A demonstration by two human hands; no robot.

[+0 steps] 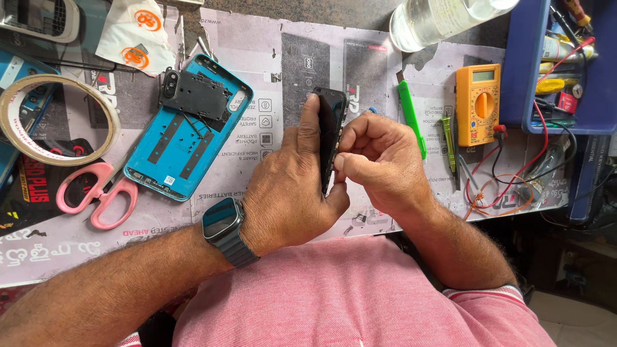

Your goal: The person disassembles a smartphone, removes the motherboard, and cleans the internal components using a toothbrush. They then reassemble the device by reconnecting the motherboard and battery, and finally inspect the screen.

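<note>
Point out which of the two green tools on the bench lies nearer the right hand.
The bright green flat pry tool, lying just beyond the right hand. The other, a darker green slim screwdriver, lies farther out, beside the orange multimeter.

Left hand (289,193) and right hand (379,157) hold a black phone (331,128) edge-on.

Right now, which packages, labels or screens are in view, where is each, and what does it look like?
Multimeter: right of the hands, orange box, small grey screen on top.
Bottle: top edge, clear, white label.
Sachet: top left, white, orange round marks.
Printed sheet: under everything, pale with dark panels.
Smartwatch: left wrist, dark blank screen.
</note>
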